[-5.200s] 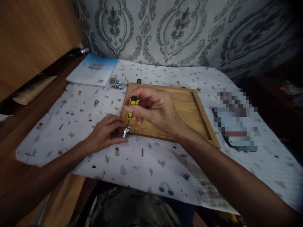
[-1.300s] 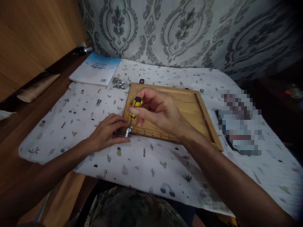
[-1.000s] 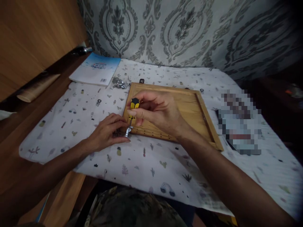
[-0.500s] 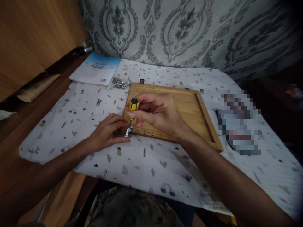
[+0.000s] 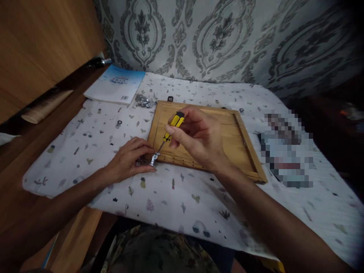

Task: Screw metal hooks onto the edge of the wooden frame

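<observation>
My right hand [image 5: 203, 136] grips a yellow and black screwdriver [image 5: 174, 126], its handle leaning to the right. The screwdriver's tip meets the upper end of a small silver metal latch [image 5: 154, 159] at the near left corner of a wooden panel with a raised frame [image 5: 240, 121]. With thumb and fingers on either side of the latch, my left hand [image 5: 129, 159] steadies it against the wood. Several small dark holes or screws run along the panel's near edge.
A pile of silver metal hardware [image 5: 145, 101] lies behind the panel's left corner, close to a blue and white book [image 5: 115, 84]. On the right is a blurred-out object [image 5: 287, 155]. A patterned white cloth [image 5: 176, 204] covers the table; a patterned curtain [image 5: 182, 38] hangs behind.
The screwdriver has gone from nearly upright to tilted right, its tip still at the latch. My right hand has shifted slightly right; my left hand stays in place.
</observation>
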Demonstrator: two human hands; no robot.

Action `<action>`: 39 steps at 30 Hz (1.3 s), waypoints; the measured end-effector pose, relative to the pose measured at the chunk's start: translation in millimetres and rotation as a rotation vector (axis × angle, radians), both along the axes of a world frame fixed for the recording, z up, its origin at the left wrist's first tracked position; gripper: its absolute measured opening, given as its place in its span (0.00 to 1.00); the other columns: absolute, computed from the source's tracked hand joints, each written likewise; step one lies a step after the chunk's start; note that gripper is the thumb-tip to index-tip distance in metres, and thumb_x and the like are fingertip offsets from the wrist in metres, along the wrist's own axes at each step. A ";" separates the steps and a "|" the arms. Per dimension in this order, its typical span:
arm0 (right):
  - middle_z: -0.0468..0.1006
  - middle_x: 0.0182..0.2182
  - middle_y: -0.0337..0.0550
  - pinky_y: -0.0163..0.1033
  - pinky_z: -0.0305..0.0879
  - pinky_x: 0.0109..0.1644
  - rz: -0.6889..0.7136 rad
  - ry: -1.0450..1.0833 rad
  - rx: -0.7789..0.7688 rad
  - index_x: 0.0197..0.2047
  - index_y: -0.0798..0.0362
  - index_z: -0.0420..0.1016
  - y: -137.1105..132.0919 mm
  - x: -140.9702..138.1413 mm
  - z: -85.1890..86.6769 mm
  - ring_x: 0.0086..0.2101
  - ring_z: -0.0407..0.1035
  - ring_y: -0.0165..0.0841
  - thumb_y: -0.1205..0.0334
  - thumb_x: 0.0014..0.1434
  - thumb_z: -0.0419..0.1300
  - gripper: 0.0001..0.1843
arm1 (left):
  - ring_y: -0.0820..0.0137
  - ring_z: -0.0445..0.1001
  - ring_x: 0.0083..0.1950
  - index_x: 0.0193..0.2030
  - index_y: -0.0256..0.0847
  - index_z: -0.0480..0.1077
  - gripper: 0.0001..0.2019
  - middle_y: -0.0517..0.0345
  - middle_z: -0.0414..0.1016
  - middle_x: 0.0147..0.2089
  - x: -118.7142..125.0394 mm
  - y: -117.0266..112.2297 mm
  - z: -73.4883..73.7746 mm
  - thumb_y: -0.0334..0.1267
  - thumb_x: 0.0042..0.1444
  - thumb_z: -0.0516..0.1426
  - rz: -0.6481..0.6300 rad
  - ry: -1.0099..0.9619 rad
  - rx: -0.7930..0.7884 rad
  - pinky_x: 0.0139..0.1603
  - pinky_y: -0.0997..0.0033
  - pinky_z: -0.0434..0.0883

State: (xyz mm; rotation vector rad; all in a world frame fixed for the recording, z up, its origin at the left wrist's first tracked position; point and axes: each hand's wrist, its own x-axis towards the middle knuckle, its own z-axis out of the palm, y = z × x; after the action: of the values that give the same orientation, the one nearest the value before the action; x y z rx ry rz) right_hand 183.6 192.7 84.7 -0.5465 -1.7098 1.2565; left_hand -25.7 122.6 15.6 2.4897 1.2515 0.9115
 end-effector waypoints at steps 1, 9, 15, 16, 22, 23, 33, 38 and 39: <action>0.71 0.27 0.31 0.31 0.68 0.22 0.009 0.005 -0.003 0.34 0.49 0.68 0.1 -0.1 -2.1 0.20 0.68 0.24 0.46 0.55 0.69 0.19 | 0.62 0.70 0.49 0.50 0.38 0.72 0.21 0.49 0.74 0.48 -0.2 0.0 -0.1 0.51 0.58 0.62 0.001 -0.002 -0.003 0.49 0.61 0.71; 0.71 0.27 0.32 0.33 0.68 0.24 0.051 -0.091 -0.007 0.36 0.49 0.67 1.2 0.1 -11.7 0.21 0.70 0.26 0.46 0.56 0.68 0.19 | 0.61 0.71 0.51 0.51 0.39 0.72 0.20 0.48 0.74 0.50 -1.4 -0.8 -0.4 0.50 0.59 0.62 0.003 -0.012 -0.015 0.50 0.59 0.71; 0.69 0.27 0.34 0.34 0.69 0.25 0.058 -0.123 0.002 0.35 0.49 0.68 -4.1 -0.1 -7.6 0.23 0.69 0.28 0.46 0.58 0.67 0.17 | 0.61 0.70 0.50 0.52 0.39 0.72 0.20 0.49 0.74 0.50 -1.7 0.3 -0.1 0.50 0.59 0.62 0.001 -0.010 -0.010 0.50 0.59 0.71; 0.69 0.27 0.34 0.34 0.68 0.25 0.054 -0.129 0.022 0.35 0.50 0.69 -4.8 -0.1 -7.6 0.24 0.69 0.28 0.47 0.58 0.67 0.17 | 0.61 0.70 0.51 0.52 0.39 0.72 0.20 0.49 0.74 0.50 -1.6 0.4 -0.7 0.49 0.59 0.62 0.002 -0.008 -0.016 0.51 0.59 0.71; 0.70 0.26 0.35 0.33 0.64 0.26 0.003 -0.228 0.116 0.35 0.51 0.69 -6.7 3.9 -8.0 0.26 0.69 0.29 0.52 0.62 0.64 0.13 | 0.59 0.71 0.53 0.53 0.39 0.72 0.22 0.47 0.74 0.52 -0.8 -2.5 1.6 0.52 0.59 0.62 0.005 -0.019 -0.050 0.53 0.57 0.71; 0.71 0.26 0.36 0.33 0.63 0.26 -0.007 -0.233 0.126 0.34 0.51 0.69 -7.0 5.1 -7.9 0.26 0.69 0.29 0.52 0.63 0.64 0.13 | 0.60 0.71 0.53 0.53 0.39 0.72 0.22 0.47 0.74 0.52 -2.0 -1.3 4.3 0.52 0.58 0.62 -0.010 -0.032 -0.072 0.53 0.58 0.71; 0.70 0.27 0.38 0.32 0.66 0.25 -0.013 -0.253 0.083 0.33 0.52 0.70 -12.4 11.2 -5.2 0.26 0.69 0.30 0.54 0.63 0.61 0.11 | 0.58 0.70 0.57 0.56 0.35 0.71 0.15 0.45 0.74 0.53 -46.7 109.1 28.8 0.35 0.66 0.50 0.358 0.224 -0.045 0.59 0.53 0.70; 0.70 0.27 0.39 0.32 0.67 0.25 -0.013 -0.236 0.084 0.34 0.52 0.70 -12.9 10.4 -5.8 0.26 0.69 0.29 0.54 0.63 0.60 0.11 | 0.54 0.63 0.65 0.67 0.40 0.63 0.30 0.42 0.67 0.62 -44.9 163.7 26.8 0.23 0.57 0.49 0.352 0.421 -0.080 0.64 0.49 0.65; 0.70 0.27 0.39 0.32 0.68 0.25 -0.012 -0.234 0.075 0.34 0.52 0.70 -13.2 10.5 -6.0 0.26 0.69 0.29 0.54 0.63 0.60 0.11 | 0.54 0.64 0.65 0.68 0.43 0.62 0.32 0.43 0.67 0.63 -43.0 170.6 27.6 0.22 0.56 0.49 0.344 0.458 -0.100 0.63 0.50 0.66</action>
State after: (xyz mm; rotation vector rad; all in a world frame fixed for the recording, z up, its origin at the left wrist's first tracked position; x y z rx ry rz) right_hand 194.1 179.5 78.7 -0.6794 -1.9361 1.1506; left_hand -68.7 293.2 43.2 2.5291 1.8569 0.3226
